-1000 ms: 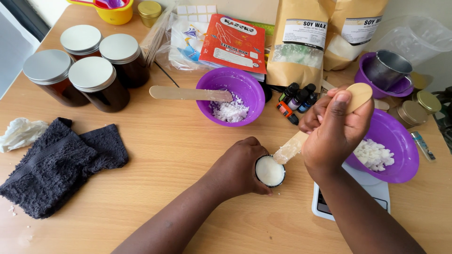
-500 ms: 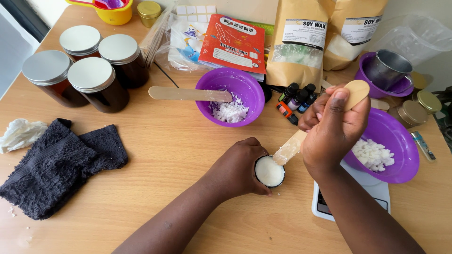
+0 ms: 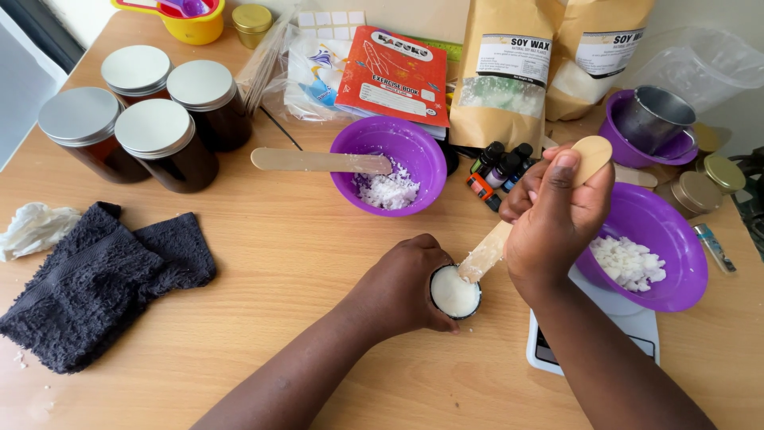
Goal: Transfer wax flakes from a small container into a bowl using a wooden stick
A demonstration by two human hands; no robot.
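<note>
Cluttered wooden table [image 3: 278, 239] beside window

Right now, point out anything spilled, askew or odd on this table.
Small white flakes lie scattered on the wooden table by the dark grey towel's near corner, around. A long flat wooden stick rests unheld across the rim of the purple plastic bowl, overhanging the table. Nothing looks damaged.

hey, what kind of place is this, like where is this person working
Most likely a home craft table set up for candle making. Brown paper bags of white flakes stand at the back, lidded amber jars wait on the left, and small dropper bottles sit by a kitchen scale on the wooden tabletop.
</note>
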